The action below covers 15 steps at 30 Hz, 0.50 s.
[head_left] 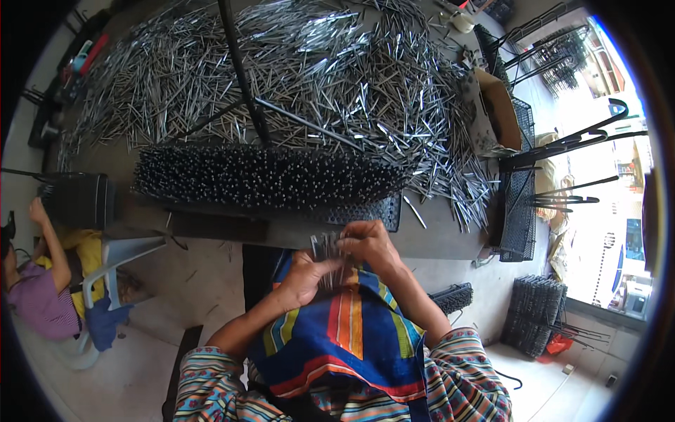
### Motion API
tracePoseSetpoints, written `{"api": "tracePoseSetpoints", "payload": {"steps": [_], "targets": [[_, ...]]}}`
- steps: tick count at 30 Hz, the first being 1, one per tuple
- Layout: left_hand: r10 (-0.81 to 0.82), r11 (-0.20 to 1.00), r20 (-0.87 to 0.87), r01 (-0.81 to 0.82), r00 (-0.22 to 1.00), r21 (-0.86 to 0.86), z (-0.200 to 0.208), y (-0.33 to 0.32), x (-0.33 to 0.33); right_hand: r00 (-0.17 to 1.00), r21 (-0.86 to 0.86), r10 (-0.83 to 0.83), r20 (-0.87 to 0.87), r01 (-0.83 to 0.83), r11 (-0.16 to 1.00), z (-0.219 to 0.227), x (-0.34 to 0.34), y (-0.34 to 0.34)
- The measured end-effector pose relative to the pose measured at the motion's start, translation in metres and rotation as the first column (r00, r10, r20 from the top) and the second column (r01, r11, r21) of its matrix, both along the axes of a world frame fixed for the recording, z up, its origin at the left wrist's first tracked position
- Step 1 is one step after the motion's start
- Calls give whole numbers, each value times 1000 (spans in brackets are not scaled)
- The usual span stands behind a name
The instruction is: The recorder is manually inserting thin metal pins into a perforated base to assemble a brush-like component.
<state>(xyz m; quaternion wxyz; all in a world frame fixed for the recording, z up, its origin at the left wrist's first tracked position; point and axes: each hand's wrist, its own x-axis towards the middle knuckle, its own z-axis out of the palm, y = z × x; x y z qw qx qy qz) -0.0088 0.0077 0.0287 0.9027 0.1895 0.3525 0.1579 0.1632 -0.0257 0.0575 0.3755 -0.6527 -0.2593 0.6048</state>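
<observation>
My left hand (301,280) is closed around a small bundle of thin, shiny metal rods (325,247), held upright in front of my apron. My right hand (371,243) meets the bundle from the other side, its fingers bent and pinched at the rods' upper part. How many rods each hand grips cannot be made out. Just beyond both hands, at the table's near edge, sits a long black rack (267,177) densely filled with upright dark pins. Part of its perforated base (380,211) shows at the right end.
A wide heap of loose metal rods (176,84) covers much of the table (443,232). A black metal bar (242,77) rises behind the rack. An open cardboard box (503,116) and mesh baskets (517,211) stand at right. Another person (49,295) sits at left.
</observation>
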Motion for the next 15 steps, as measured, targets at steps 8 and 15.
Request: {"api": "tracePoseSetpoints", "payload": {"steps": [8,15], "targets": [[-122,991,-129,114,984,-64,-28,-9,-12,862,441,-481,163,372,817,-16,14,8],[-107,987,-127,120,986,107,-31,-22,-8,725,716,-540,428,92,692,-28,16,17]]}}
